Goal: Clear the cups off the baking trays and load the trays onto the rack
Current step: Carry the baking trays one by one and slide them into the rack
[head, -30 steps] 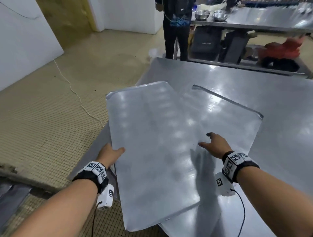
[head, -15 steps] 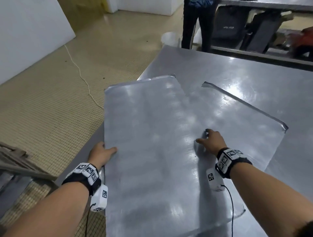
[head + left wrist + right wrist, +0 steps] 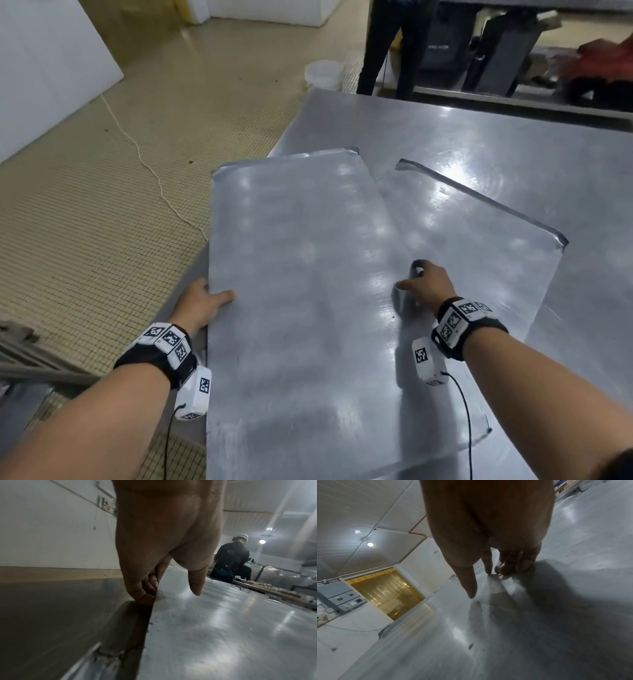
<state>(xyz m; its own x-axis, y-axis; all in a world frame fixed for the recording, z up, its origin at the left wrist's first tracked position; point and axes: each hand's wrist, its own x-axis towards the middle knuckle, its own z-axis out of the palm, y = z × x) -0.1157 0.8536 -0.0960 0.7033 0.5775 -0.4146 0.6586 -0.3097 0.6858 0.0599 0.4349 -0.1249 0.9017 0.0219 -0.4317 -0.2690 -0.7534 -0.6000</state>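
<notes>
On the table, left tray overlapping right tray

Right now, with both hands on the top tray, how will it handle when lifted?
Probably stiff: the top tray lies flat though its near end overhangs the table. Likely slippery, bare shiny metal on the lower tray. Broad and awkward, so the left hand and right hand gripping opposite long edges seems sensible.

Table: big, flat, shiny grey metal.
Bottom tray: lies flat on the table, turned a bit.
Top tray: lies partly over the bottom tray; its far left corner sticks out past the table's edge.
</notes>
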